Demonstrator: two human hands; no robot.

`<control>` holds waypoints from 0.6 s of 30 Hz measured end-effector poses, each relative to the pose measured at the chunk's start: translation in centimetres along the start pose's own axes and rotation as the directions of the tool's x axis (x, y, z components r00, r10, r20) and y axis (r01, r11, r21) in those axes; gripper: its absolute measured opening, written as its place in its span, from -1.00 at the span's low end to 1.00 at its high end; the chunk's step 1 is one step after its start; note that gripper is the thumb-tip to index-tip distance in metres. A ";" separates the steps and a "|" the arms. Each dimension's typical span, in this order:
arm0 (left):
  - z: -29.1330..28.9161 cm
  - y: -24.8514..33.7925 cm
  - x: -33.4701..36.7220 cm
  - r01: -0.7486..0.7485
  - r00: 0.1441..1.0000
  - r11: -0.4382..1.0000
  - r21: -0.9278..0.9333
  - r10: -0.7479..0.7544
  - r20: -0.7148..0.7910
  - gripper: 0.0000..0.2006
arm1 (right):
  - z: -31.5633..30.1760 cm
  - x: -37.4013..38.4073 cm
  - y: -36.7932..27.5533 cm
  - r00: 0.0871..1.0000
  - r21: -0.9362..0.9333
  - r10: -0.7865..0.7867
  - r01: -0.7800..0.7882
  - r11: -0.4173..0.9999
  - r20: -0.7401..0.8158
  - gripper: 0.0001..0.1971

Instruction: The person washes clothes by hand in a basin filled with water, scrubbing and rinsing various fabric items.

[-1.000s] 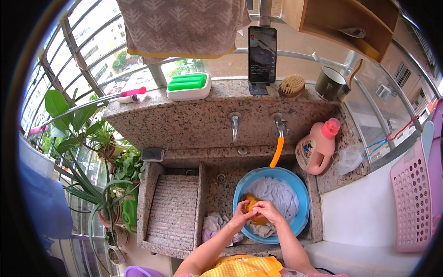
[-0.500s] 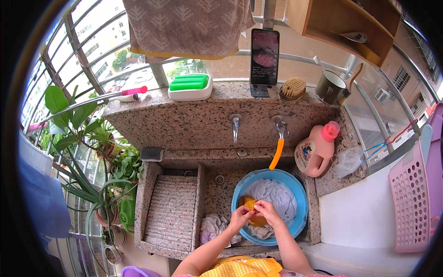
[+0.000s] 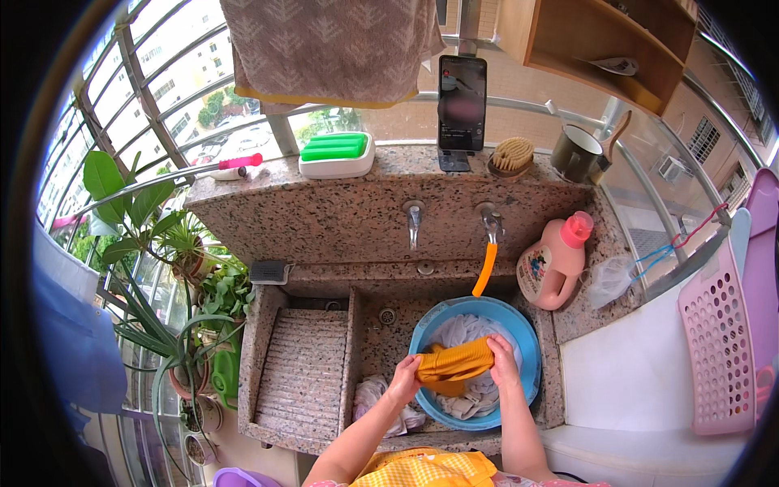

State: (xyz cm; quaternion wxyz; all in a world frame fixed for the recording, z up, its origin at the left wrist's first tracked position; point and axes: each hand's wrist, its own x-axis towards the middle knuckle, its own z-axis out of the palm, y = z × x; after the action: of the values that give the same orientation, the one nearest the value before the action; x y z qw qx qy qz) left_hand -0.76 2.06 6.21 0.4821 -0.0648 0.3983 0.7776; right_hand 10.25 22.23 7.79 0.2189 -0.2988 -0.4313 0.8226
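Observation:
A mustard-yellow ribbed knit garment (image 3: 454,363) is stretched sideways between my two hands above the blue basin (image 3: 531,345). My left hand (image 3: 405,378) is closed on its left end, and my right hand (image 3: 505,362) grips its right end. Part of the cloth hangs down toward the basin. Under it lie pale bluish-white laundry (image 3: 464,329) and a beige cloth (image 3: 466,405). Beside the basin, close to my left forearm, a crumpled light lilac cloth (image 3: 381,406) rests in the stone sink (image 3: 369,341).
An orange-hosed tap (image 3: 485,268) points at the basin's far rim. A pink detergent bottle (image 3: 553,261) stands to the right. The ribbed washboard (image 3: 300,373) is at left. A phone (image 3: 462,105), brush (image 3: 512,156) and mug (image 3: 578,152) line the ledge.
My hands were close together, pinching the bunched yellow garment. Now they have moved apart, the right one to the right, and the garment is spread out between them.

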 end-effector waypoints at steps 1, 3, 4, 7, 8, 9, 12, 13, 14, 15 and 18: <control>0.9 0.7 -0.4 0.025 0.999 0.994 0.103 -0.028 0.030 -0.76 | 0.2 -0.1 -1.2 0.999 -0.028 -0.041 0.041 0.999 -0.001 -0.94; 2.4 1.8 -1.4 0.061 0.993 0.950 0.306 -0.090 0.082 -0.65 | 0.8 -0.5 -3.6 0.997 -0.063 -0.081 0.081 0.995 -0.007 -0.96; 2.4 2.1 -1.3 -0.143 0.971 0.734 0.664 -0.027 0.239 -0.49 | 1.2 -0.8 -4.5 0.995 -0.072 -0.104 0.104 0.992 0.008 -0.96; 2.5 1.9 -1.2 -0.264 0.960 -0.137 0.955 -0.133 0.246 -0.35 | 3.3 -1.6 -7.2 0.982 -0.099 -0.172 0.178 0.979 0.074 -0.97; 1.9 1.7 -0.7 -0.156 0.960 0.088 0.984 -0.222 0.172 -0.37 | 4.4 -1.9 -7.7 0.977 -0.127 -0.189 0.201 0.971 0.099 -0.97; 2.0 1.8 -0.2 -0.029 0.937 0.295 0.955 -0.324 0.128 -0.39 | 4.9 -2.0 -8.2 0.969 -0.156 -0.215 0.232 0.960 0.120 -0.97; 3.7 2.0 -0.8 0.183 0.913 0.799 0.573 -0.354 0.201 -0.50 | 4.1 -0.7 -7.7 0.955 -0.128 -0.291 0.296 0.947 0.058 -0.95; 5.1 2.7 -1.6 0.204 0.925 0.905 0.374 -0.303 0.229 -0.54 | 3.9 -0.4 -7.3 0.937 -0.295 -0.347 0.346 0.891 0.050 -0.94; 6.1 3.1 -1.9 0.227 0.919 0.941 0.252 -0.292 0.264 -0.61 | 3.7 -0.2 -6.9 0.914 -0.454 -0.403 0.380 0.806 0.051 -0.93; 7.1 3.8 -2.4 0.255 0.917 0.952 0.169 -0.294 0.269 -0.61 | 3.9 -0.2 -6.5 0.889 -0.596 -0.454 0.400 0.696 0.067 -0.91; 9.0 5.0 -2.8 0.316 0.914 0.947 -0.052 -0.289 0.285 -0.60 | 5.1 -2.9 -4.3 0.882 -0.551 -0.454 0.444 0.706 0.129 -0.85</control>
State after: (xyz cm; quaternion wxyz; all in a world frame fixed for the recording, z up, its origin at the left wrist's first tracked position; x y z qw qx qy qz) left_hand -0.76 5.15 16.41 0.6433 -0.0411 0.2748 0.7135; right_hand 9.30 19.75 14.61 0.3170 -0.2425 -0.7131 0.5764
